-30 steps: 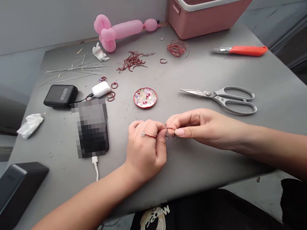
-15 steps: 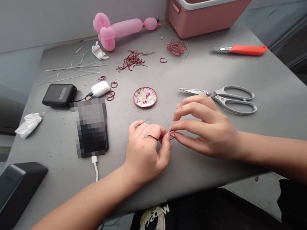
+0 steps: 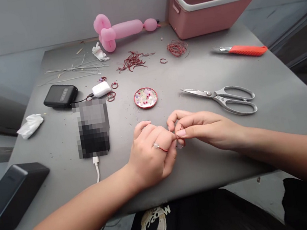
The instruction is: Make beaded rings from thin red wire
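Over the front middle of the table, my left hand (image 3: 150, 154) is closed in a pinch on a small dark red wire ring (image 3: 181, 142). My right hand (image 3: 209, 125) meets it fingertip to fingertip, thumb and forefinger pinched on the ring's thin wire. Fingers hide much of the ring, and a pale bead seems to sit on it. A red cord ring with a clear stone (image 3: 160, 147) is worn on a left finger. Just beyond the hands lies a red-rimmed dish (image 3: 147, 107) of small pastel and red beads. Grey scissors (image 3: 220, 95) lie beyond my right hand.
At the back are a pink balloon figure (image 3: 127, 28), a pink bin (image 3: 203, 21), red wire scraps (image 3: 133, 60), a wire coil (image 3: 177, 48) and a utility knife (image 3: 247, 50). To the left are a power bank (image 3: 60, 96), a white case (image 3: 101, 89) and a blurred phone (image 3: 93, 127).
My right hand has lowered and its spread fingers have folded into a tighter pinch on the wire. My left hand has shifted slightly right. The ring between them has turned a little.
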The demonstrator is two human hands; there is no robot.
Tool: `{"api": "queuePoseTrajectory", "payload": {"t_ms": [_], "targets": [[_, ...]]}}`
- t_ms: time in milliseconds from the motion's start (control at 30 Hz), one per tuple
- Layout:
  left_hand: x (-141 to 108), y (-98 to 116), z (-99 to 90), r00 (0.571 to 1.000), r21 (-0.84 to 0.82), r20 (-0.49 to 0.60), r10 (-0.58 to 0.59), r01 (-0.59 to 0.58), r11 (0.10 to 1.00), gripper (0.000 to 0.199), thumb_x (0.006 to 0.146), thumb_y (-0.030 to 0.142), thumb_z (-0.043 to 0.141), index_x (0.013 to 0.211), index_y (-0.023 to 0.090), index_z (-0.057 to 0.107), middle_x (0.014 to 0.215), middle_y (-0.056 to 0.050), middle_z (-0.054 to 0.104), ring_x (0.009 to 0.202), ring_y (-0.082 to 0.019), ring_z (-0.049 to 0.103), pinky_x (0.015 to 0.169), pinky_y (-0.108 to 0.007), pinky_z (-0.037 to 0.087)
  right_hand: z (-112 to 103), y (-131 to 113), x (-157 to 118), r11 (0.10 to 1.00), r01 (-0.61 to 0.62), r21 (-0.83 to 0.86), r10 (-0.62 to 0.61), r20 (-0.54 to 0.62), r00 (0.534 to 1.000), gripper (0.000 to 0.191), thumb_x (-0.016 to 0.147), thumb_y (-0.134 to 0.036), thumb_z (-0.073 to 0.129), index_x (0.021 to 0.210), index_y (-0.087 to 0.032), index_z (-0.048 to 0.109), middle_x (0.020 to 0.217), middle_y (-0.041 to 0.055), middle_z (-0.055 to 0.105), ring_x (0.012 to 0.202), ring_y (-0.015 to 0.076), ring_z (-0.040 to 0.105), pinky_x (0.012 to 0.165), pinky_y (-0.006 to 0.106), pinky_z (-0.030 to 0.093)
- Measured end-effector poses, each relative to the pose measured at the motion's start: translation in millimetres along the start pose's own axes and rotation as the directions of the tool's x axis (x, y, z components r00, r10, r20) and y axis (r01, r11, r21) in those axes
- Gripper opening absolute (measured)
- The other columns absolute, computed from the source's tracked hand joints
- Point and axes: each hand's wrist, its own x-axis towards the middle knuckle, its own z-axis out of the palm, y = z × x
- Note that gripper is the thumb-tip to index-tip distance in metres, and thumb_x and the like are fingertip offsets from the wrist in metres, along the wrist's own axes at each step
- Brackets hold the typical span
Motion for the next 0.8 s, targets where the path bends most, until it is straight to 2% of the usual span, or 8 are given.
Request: {"api": "queuePoseTrajectory", "payload": {"t_ms": [100, 233, 367, 467, 533, 600, 667, 800], "targets": [[-0.3, 1.4, -1.1, 0.999, -0.04, -0.029, 0.027, -0.028, 0.999, 0.01, 0.085, 0.012, 0.051, 0.083, 0.022, 0.052, 0.074, 0.001, 0.069, 0.067, -0.015, 0.057, 0.093, -0.039, 0.039, 2.7, -0.3, 2.1, 0.956, -0.109, 0.273, 0.103, 0.036, 0.994, 0.028, 0.087, -0.018, 0.049, 0.064, -0.015, 0.064, 0.091, 0.008, 0.06, 0.085, 0.0158, 0.061, 0.072, 0.031, 0.053], [-0.9, 4.3, -2.4, 0.997, -0.043, -0.071, 0.007, -0.01, 0.999, 0.01, 0.085, 0.013, 0.051, 0.081, 0.022, 0.051, 0.069, 0.002, 0.066, 0.066, -0.016, 0.058, 0.093, -0.039, 0.04, 5.1, 0.0, 2.7, 0.935, -0.097, 0.342, 0.1, 0.01, 0.995, 0.034, 0.088, -0.02, 0.047, 0.06, -0.016, 0.067, 0.084, 0.0102, 0.066, 0.103, 0.0208, 0.061, 0.076, 0.032, 0.053], [-0.4, 5.4, -4.0, 0.992, -0.075, -0.089, -0.093, 0.087, 0.993, 0.013, 0.085, 0.012, 0.05, 0.077, 0.022, 0.048, 0.065, 0.005, 0.064, 0.062, -0.013, 0.057, 0.092, -0.038, 0.04, 2.5, 1.5, 0.0, 0.98, -0.012, 0.199, 0.042, -0.147, 0.988, 0.034, 0.092, -0.03, 0.05, 0.069, -0.018, 0.071, 0.091, 0.0097, 0.069, 0.106, 0.0227, 0.062, 0.083, 0.037, 0.053], [0.5, 4.3, -5.0, 0.978, -0.088, -0.102, -0.179, 0.171, 0.981, 0.013, 0.085, 0.013, 0.05, 0.076, 0.022, 0.047, 0.063, 0.005, 0.062, 0.058, -0.012, 0.055, 0.088, -0.036, 0.041, 1.8, 2.4, -3.9, 0.977, 0.123, -0.173, -0.185, -0.404, 0.896, 0.016, 0.09, -0.031, 0.06, 0.087, -0.022, 0.072, 0.1, 0.0064, 0.067, 0.1, 0.0202, 0.063, 0.091, 0.04, 0.051], [1.1, 3.3, -5.3, 0.971, -0.086, -0.101, -0.215, 0.207, 0.975, 0.013, 0.086, 0.014, 0.051, 0.075, 0.021, 0.048, 0.062, 0.006, 0.06, 0.057, -0.011, 0.055, 0.087, -0.035, 0.041, 4.4, 1.9, -6.8, 0.833, 0.228, -0.504, -0.461, -0.407, 0.789, 0.008, 0.085, -0.025, 0.068, 0.093, -0.025, 0.071, 0.098, 0.0048, 0.066, 0.102, 0.021, 0.061, 0.096, 0.043, 0.048], [1.3, 2.5, -5.1, 0.97, -0.085, -0.098, -0.222, 0.214, 0.973, 0.014, 0.086, 0.014, 0.05, 0.075, 0.021, 0.048, 0.062, 0.006, 0.06, 0.057, -0.011, 0.055, 0.087, -0.035, 0.042, 9.5, 1.1, -9.1, 0.626, 0.292, -0.723, -0.659, -0.29, 0.694, 0.015, 0.081, -0.018, 0.071, 0.093, -0.027, 0.071, 0.095, 0.0042, 0.067, 0.103, 0.0225, 0.06, 0.093, 0.044, 0.049], [1.2, 2.3, -4.8, 0.973, -0.084, -0.095, -0.208, 0.201, 0.976, 0.013, 0.086, 0.014, 0.05, 0.075, 0.022, 0.048, 0.062, 0.006, 0.06, 0.057, -0.011, 0.055, 0.087, -0.035, 0.042, 15.2, 0.8, -10.4, 0.486, 0.293, -0.824, -0.732, -0.2, 0.651, 0.021, 0.08, -0.014, 0.072, 0.096, -0.028, 0.071, 0.093, 0.004, 0.069, 0.102, 0.0233, 0.06, 0.087, 0.042, 0.052], [0.9, 3.2, -4.7, 0.98, -0.105, -0.059, -0.188, 0.181, 0.978, 0.013, 0.087, 0.014, 0.05, 0.077, 0.022, 0.05, 0.064, 0.006, 0.063, 0.061, -0.011, 0.058, 0.092, -0.037, 0.041, 20.6, 3.4, -10.0, 0.38, 0.248, -0.891, -0.774, -0.16, 0.613, 0.028, 0.078, -0.012, 0.072, 0.102, -0.027, 0.07, 0.091, 0.004, 0.071, 0.099, 0.0245, 0.063, 0.08, 0.042, 0.052]]}}
